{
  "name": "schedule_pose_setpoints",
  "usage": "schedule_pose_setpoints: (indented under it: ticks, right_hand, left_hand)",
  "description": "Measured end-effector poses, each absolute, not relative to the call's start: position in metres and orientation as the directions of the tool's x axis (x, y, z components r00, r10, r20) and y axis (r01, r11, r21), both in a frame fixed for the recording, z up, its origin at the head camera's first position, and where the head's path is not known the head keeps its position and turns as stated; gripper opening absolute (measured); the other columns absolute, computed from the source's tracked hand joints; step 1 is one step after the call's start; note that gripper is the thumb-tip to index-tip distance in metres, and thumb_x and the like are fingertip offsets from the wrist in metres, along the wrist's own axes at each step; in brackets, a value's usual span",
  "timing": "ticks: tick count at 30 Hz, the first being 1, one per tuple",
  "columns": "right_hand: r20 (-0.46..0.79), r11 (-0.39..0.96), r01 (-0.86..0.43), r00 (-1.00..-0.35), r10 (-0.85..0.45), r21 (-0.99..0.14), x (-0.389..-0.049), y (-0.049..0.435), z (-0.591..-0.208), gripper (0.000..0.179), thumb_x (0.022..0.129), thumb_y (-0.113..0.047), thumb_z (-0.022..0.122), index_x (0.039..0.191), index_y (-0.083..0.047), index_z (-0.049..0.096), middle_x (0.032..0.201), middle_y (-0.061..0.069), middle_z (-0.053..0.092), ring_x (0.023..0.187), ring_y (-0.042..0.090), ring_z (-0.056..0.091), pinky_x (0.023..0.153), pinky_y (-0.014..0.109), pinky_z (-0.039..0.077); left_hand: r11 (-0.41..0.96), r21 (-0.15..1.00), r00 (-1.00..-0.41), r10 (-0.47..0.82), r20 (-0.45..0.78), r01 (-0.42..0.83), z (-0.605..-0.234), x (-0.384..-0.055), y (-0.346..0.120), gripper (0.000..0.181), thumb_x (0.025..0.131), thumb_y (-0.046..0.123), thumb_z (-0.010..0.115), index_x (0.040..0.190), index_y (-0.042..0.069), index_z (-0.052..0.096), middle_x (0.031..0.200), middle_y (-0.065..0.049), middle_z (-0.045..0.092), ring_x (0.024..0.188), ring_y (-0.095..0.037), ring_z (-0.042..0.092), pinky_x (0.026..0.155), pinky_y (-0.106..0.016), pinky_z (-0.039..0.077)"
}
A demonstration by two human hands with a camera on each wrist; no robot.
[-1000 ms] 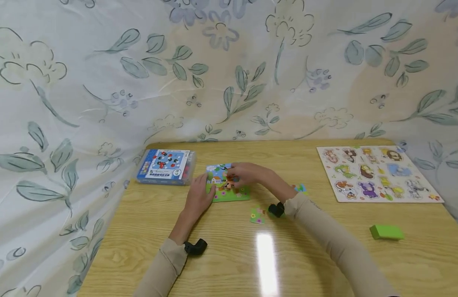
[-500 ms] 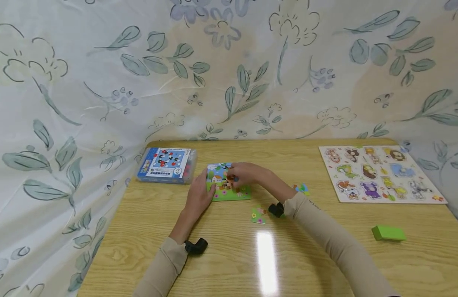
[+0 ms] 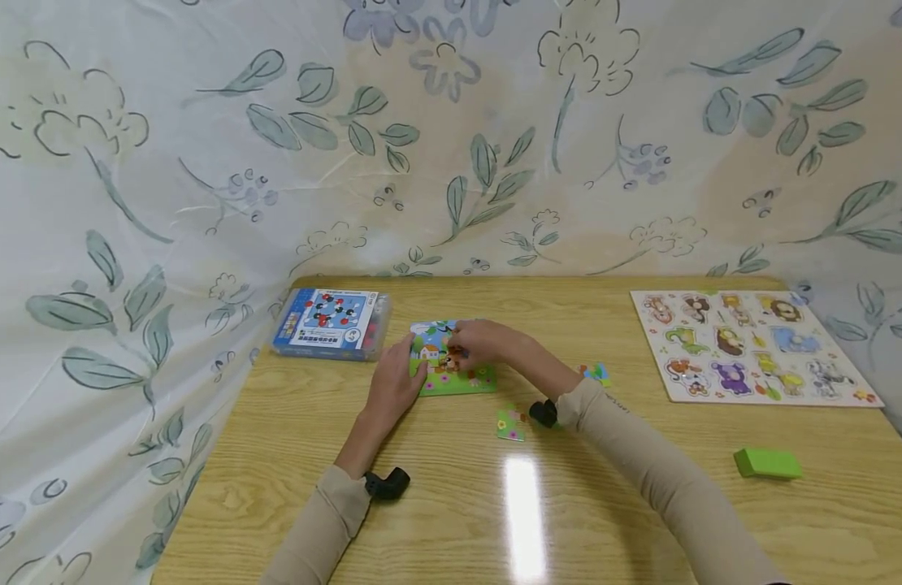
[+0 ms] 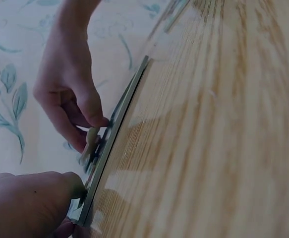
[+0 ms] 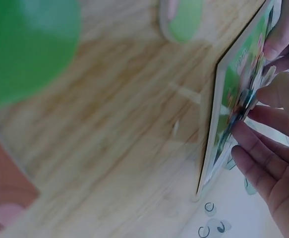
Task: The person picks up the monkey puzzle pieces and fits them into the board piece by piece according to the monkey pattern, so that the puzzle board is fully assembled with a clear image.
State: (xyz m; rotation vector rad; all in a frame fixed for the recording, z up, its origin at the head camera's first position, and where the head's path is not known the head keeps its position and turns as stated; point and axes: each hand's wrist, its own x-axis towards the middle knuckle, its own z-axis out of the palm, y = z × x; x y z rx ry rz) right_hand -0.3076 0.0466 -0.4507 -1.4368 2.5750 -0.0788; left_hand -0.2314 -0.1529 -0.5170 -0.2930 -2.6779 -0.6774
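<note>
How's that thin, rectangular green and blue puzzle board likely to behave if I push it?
The puzzle board is probably stiff, given its straight edge. Lying flat on the wood-grain table, it's unlikely to roll or tip. Being thin, it's likely light.

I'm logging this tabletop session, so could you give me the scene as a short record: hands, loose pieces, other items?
Left hand: holds the left edge of the puzzle board
Right hand: pinches a small piece over the board
Loose pieces: at least two on the table, a flowered piece and a blue-and-green piece
Far left: plastic box with a molecule picture
Far right: animal board
Near right: green block
</note>
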Motion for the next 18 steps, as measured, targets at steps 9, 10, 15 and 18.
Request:
schedule_pose_setpoints:
  ticks: [9, 10, 15, 18]
  right_hand:
    - [-0.118, 0.533, -0.842, -0.523, -0.844, -0.082, -0.3046, 0.0425, -0.4536, 0.008, 0.085, -0.018, 0.067, 0.088, -0.011, 0.066, 0.081, 0.0, 0.046, 0.067, 0.01, 0.035, 0.058, 0.02, 0.027]
    - [-0.112, 0.531, -0.843, -0.522, -0.846, -0.083, -0.3037, 0.0422, -0.4536, 0.008, 0.085, -0.017, 0.067, 0.087, -0.01, 0.067, 0.08, 0.0, 0.046, 0.067, 0.01, 0.034, 0.057, 0.02, 0.026]
    - [-0.106, 0.546, -0.833, -0.537, -0.837, -0.091, -0.2992, 0.0415, -0.4513, 0.006, 0.084, -0.016, 0.067, 0.086, -0.009, 0.067, 0.079, 0.0, 0.043, 0.066, 0.01, 0.034, 0.058, 0.02, 0.026]
    - [-0.109, 0.555, -0.827, -0.545, -0.831, -0.094, -0.2988, 0.041, -0.4523, 0.006, 0.085, -0.015, 0.066, 0.081, -0.011, 0.064, 0.078, -0.001, 0.042, 0.067, 0.011, 0.033, 0.059, 0.021, 0.027]
  left_hand:
    - [0.866, 0.39, -0.894, 0.129, 0.428, 0.312, -0.52, -0.2331, -0.1531, 0.047, 0.089, 0.018, 0.069, 0.13, -0.001, 0.057, 0.116, -0.02, 0.066, 0.106, -0.035, 0.061, 0.092, -0.045, 0.051]
    - [0.867, 0.39, -0.895, 0.129, 0.427, 0.311, -0.5198, -0.2327, -0.1532, 0.047, 0.089, 0.018, 0.069, 0.13, -0.001, 0.057, 0.117, -0.02, 0.066, 0.106, -0.034, 0.061, 0.092, -0.045, 0.051]
    - [0.868, 0.392, -0.899, 0.128, 0.419, 0.306, -0.5196, -0.232, -0.1534, 0.044, 0.089, 0.019, 0.069, 0.128, -0.001, 0.059, 0.118, -0.019, 0.066, 0.107, -0.033, 0.061, 0.092, -0.045, 0.051]
    - [0.87, 0.385, -0.899, 0.131, 0.419, 0.306, -0.5186, -0.2316, -0.1534, 0.039, 0.089, 0.019, 0.069, 0.122, -0.001, 0.064, 0.118, -0.018, 0.066, 0.107, -0.033, 0.061, 0.092, -0.045, 0.051]
